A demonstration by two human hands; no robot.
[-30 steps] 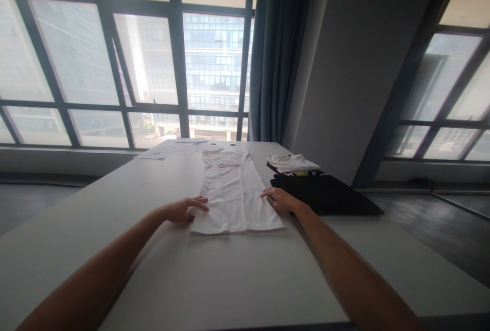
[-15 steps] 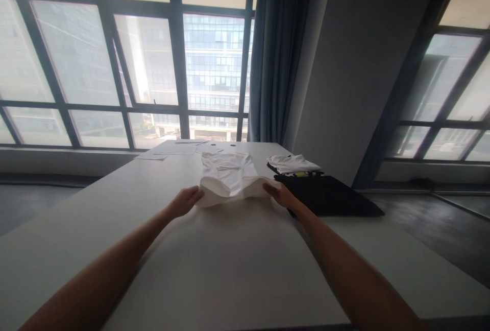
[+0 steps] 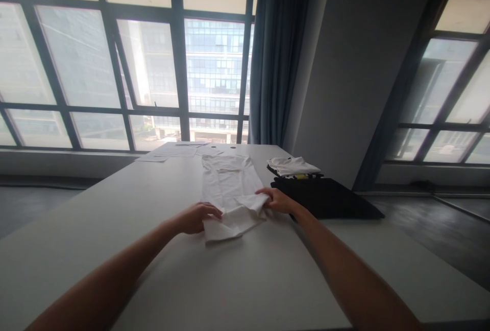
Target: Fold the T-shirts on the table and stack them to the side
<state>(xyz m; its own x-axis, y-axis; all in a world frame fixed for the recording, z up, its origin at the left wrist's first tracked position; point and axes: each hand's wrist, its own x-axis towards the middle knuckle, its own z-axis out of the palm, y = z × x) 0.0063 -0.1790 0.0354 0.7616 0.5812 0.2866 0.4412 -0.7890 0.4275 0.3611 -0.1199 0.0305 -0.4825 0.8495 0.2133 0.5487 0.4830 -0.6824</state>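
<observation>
A white cloth garment, which looks like a folded T-shirt (image 3: 225, 180), lies lengthwise on the white table (image 3: 237, 280). Its near end is turned over in a loose, creased flap, with one corner pointing towards me. At the flap's left edge, my left hand (image 3: 199, 217) is closed, fingers over the cloth and thumb hidden. My right hand (image 3: 278, 201) pinches the flap's right corner between thumb and fingers, where the fabric bunches up slightly.
To the right lies a flat black item (image 3: 325, 198), apparently cloth. Behind it sits a pile with a white folded cloth (image 3: 293, 166) over black material. Paper sheets (image 3: 179, 151) lie at the table's far left. Windows and a blue curtain (image 3: 273, 65) stand beyond.
The garment's near end, held up and gaping before, has come down onto the table towards me. My left hand has moved nearer and inward; my right hand has lowered slightly.
</observation>
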